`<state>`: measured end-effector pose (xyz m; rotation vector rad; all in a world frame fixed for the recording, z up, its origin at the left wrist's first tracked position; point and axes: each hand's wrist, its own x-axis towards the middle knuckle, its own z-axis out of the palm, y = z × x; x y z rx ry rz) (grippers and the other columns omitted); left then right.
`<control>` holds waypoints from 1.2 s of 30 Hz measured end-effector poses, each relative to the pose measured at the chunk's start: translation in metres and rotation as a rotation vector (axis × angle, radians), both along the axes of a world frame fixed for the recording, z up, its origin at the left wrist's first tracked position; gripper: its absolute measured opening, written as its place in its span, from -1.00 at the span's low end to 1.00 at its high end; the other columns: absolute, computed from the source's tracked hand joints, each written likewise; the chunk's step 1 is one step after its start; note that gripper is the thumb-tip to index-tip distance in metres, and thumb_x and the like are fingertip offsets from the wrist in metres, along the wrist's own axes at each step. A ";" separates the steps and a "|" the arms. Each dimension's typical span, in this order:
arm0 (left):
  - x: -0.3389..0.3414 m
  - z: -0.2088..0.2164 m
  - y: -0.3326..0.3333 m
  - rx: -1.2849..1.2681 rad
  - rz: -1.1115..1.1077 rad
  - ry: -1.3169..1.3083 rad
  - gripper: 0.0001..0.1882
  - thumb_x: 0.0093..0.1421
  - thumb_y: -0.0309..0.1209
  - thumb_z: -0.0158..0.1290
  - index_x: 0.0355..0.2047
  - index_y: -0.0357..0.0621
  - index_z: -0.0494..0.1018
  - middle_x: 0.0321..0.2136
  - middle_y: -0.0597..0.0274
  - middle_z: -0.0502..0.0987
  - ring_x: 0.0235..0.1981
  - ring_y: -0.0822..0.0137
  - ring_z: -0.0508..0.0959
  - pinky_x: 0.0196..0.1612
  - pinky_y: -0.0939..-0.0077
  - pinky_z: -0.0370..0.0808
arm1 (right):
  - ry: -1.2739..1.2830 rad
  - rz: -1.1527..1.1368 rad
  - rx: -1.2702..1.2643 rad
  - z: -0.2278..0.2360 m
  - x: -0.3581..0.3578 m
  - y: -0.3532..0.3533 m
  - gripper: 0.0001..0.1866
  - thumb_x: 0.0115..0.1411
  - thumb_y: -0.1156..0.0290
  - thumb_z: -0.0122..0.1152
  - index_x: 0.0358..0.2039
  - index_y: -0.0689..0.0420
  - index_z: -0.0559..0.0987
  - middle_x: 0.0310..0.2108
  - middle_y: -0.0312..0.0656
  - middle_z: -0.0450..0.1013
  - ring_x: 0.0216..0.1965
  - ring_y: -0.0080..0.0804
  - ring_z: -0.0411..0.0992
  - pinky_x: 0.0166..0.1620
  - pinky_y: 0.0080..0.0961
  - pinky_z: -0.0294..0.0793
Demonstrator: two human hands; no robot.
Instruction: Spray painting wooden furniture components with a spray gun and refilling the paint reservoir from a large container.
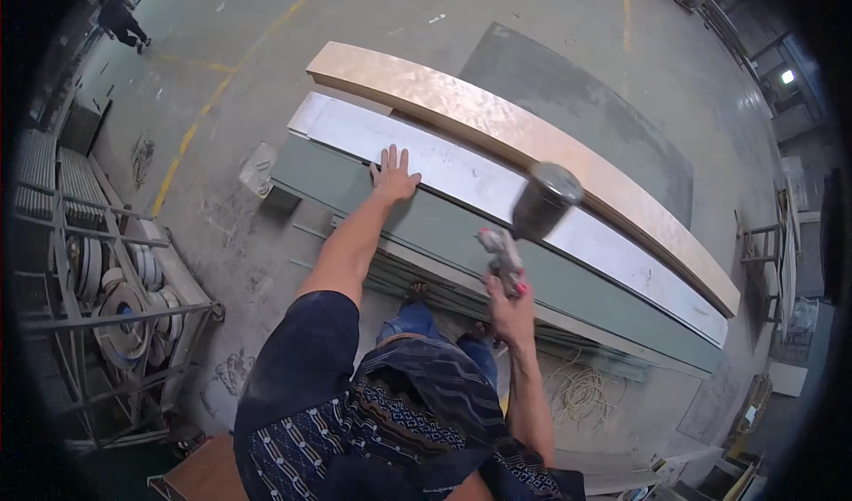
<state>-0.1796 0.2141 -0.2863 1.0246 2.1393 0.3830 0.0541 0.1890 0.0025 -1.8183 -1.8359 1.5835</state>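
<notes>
My left hand lies with fingers spread across the near edge of a long white board. That board rests on a grey-green panel that sticks out on my side. Wrapped round the handle of a paint spray gun is my right hand. The gun's dark cup sits on top of it, slightly blurred, over the white board. Parallel to the white board, on its far side, runs a long tan wooden beam. My right fingers are partly hidden by the gun.
A metal rack with several reels stands at the left. Coiled rope or hose lies on the floor at the lower right. A dark flat sheet lies beyond the beam. Another person is far off at the upper left.
</notes>
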 end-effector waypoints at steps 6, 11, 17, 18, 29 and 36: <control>0.068 0.010 0.018 -0.030 -0.051 0.055 -0.05 0.08 0.19 -0.16 0.28 -0.16 -0.20 0.29 -0.12 -0.28 0.31 -0.10 -0.27 0.21 -0.26 -0.26 | -0.044 -0.268 0.311 0.017 0.132 0.021 -0.80 0.11 0.29 0.16 -0.35 0.17 0.49 -0.65 -0.46 0.27 -0.70 -0.77 0.13 -0.65 -0.70 0.11; 0.135 -0.010 0.020 0.346 -0.320 0.033 -0.07 0.02 0.20 -0.05 0.26 -0.10 -0.04 0.27 -0.12 -0.13 0.30 -0.08 -0.18 0.22 -0.20 -0.23 | -0.188 -0.268 0.132 0.005 0.153 -0.009 -0.73 0.10 0.35 0.20 -0.18 0.16 0.50 -0.65 -0.48 0.31 -0.67 -0.79 0.16 -0.61 -0.72 0.13; 0.170 -0.042 0.063 0.348 -0.618 -0.035 -0.13 0.10 0.12 -0.08 0.27 -0.09 -0.08 0.29 -0.11 -0.22 0.30 -0.15 -0.22 0.16 -0.35 -0.18 | -0.197 -0.425 0.039 -0.063 0.188 0.009 -0.56 0.08 0.32 0.17 -0.07 0.29 0.37 -0.31 -0.19 0.45 -0.23 -0.48 0.36 -0.10 -0.50 0.35; 0.175 -0.041 0.068 0.317 -0.631 0.028 -0.13 0.10 0.12 -0.08 0.27 -0.09 -0.08 0.29 -0.11 -0.22 0.30 -0.15 -0.22 0.16 -0.35 -0.18 | -0.279 -0.501 0.277 -0.071 0.201 0.022 -0.68 0.08 0.27 0.17 -0.25 0.23 0.42 -0.51 -0.27 0.40 -0.49 -0.55 0.31 -0.39 -0.53 0.28; 0.171 -0.023 0.102 0.287 -0.673 -0.041 -0.13 0.10 0.10 -0.08 0.27 -0.09 -0.10 0.29 -0.13 -0.25 0.29 -0.17 -0.26 0.17 -0.34 -0.24 | -0.306 -0.895 0.860 -0.015 0.374 0.105 -0.75 0.04 0.26 0.14 -0.58 0.19 0.48 -0.81 -0.33 0.27 -0.85 -0.55 0.19 -0.75 -0.51 0.15; 0.170 -0.027 0.094 0.283 -0.538 0.101 -0.07 0.07 0.15 -0.09 0.26 -0.22 -0.10 0.23 -0.23 -0.07 0.27 -0.15 -0.14 0.18 -0.31 -0.23 | -0.503 -0.852 0.945 0.017 0.441 0.132 -0.71 0.06 0.20 0.15 -0.57 0.19 0.47 -0.82 -0.32 0.26 -0.86 -0.52 0.18 -0.76 -0.48 0.14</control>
